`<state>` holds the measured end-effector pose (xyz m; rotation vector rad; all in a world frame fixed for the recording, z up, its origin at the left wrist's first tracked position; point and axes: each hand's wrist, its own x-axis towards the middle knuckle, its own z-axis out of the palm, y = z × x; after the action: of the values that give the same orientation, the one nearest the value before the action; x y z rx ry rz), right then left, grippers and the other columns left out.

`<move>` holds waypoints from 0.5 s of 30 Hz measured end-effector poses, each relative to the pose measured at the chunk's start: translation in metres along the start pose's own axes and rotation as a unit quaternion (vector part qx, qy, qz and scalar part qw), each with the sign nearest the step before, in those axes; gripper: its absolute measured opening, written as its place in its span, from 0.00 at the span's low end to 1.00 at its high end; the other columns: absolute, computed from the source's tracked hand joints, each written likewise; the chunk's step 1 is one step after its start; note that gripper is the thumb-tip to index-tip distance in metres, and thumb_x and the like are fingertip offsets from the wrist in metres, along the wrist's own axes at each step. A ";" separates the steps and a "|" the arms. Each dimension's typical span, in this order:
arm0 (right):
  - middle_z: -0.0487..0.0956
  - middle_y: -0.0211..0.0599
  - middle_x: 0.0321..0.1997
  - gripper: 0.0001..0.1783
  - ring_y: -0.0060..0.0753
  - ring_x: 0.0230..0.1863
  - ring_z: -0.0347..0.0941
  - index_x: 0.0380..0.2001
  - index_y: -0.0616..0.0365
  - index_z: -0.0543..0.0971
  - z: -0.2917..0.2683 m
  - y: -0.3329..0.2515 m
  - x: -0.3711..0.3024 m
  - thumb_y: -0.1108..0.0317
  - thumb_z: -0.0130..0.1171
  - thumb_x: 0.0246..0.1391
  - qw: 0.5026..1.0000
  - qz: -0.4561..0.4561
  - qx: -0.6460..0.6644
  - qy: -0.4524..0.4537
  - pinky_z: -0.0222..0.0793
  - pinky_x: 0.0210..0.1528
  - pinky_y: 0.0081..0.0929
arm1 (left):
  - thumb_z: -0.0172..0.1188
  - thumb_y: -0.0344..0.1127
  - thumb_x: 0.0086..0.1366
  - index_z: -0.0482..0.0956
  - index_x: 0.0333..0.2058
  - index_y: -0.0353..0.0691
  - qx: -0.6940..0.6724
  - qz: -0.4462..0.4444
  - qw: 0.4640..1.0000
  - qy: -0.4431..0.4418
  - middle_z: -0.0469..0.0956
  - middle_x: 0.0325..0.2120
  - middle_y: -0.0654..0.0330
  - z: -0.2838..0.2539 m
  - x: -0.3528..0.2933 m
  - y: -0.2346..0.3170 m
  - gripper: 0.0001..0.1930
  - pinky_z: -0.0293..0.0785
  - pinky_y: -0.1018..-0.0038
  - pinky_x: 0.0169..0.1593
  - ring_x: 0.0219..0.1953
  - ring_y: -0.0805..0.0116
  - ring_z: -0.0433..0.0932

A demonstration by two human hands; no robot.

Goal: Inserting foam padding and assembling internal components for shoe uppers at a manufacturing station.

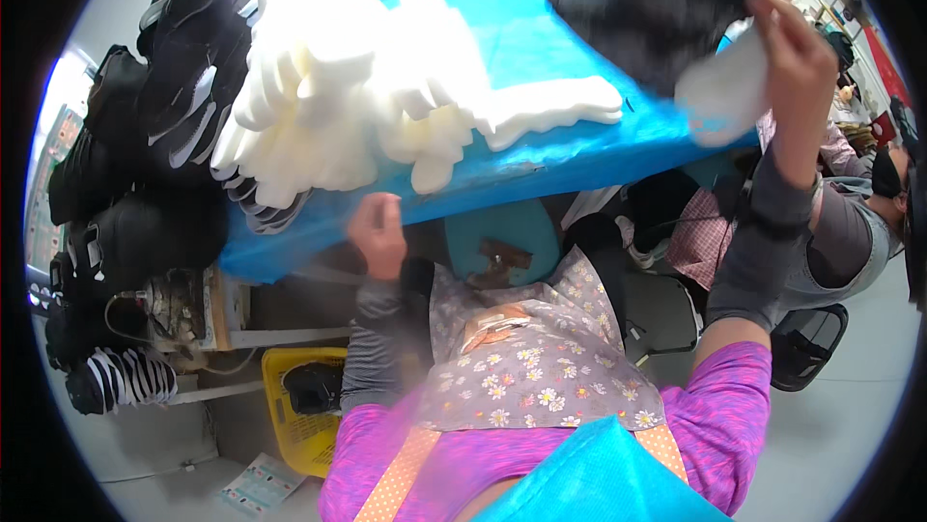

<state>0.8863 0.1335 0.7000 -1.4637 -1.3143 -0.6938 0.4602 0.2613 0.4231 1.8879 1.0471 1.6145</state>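
White foam piece [716, 97], long axis slanting down-left, right hand [800, 51] gripping; left hand [378, 237] empty.

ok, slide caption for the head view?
At a blue-covered table: right hand beside a blurred white piece, left hand near the front edge and piled white pieces.

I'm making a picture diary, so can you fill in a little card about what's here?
Left hand: near the table's front edge, blurred
Right hand: raised, beside a blurred white pad
Table: blue-covered
White pile: foam-like pads, on the table
Dark bundle: blurred, near the right hand
Yellow basket: below, something black inside
Apron: grey, flowery
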 end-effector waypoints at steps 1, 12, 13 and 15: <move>0.84 0.36 0.30 0.07 0.29 0.28 0.78 0.35 0.56 0.86 0.001 -0.011 -0.022 0.73 0.62 0.52 0.998 0.020 0.054 -0.025 0.72 0.31 0.26 | 0.60 0.27 0.62 0.79 0.33 0.34 -0.040 -0.024 0.998 -0.040 0.76 0.23 0.62 0.005 0.002 0.031 0.03 0.69 0.74 0.31 0.25 0.71 0.73; 0.82 0.37 0.36 0.12 0.40 0.30 0.78 0.37 0.57 0.83 0.063 -0.085 -0.180 0.78 0.65 0.47 0.966 -0.145 0.127 -0.175 0.70 0.30 0.31 | 0.73 0.45 0.54 0.55 0.67 0.39 -0.096 0.030 0.980 -0.174 0.61 0.63 0.45 0.058 -0.014 0.120 0.47 0.63 0.60 0.63 0.64 0.51 0.64; 0.82 0.37 0.36 0.12 0.40 0.30 0.78 0.37 0.57 0.83 0.067 -0.086 -0.187 0.78 0.64 0.46 0.962 -0.133 0.152 -0.182 0.70 0.30 0.31 | 0.75 0.44 0.52 0.57 0.66 0.40 -0.089 0.011 0.986 -0.141 0.61 0.63 0.44 0.065 -0.017 0.117 0.48 0.64 0.59 0.63 0.63 0.49 0.64; 0.82 0.37 0.36 0.12 0.40 0.29 0.78 0.38 0.57 0.83 0.074 -0.082 -0.198 0.78 0.64 0.47 0.958 -0.116 0.175 -0.193 0.70 0.30 0.31 | 0.76 0.44 0.49 0.59 0.65 0.41 -0.082 -0.013 0.991 -0.109 0.62 0.62 0.43 0.072 -0.020 0.110 0.48 0.64 0.59 0.62 0.63 0.47 0.65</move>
<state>0.7458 0.1205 0.5225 -1.2002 -1.8291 -0.3007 0.5579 0.1880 0.4760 1.8818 0.8182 1.3959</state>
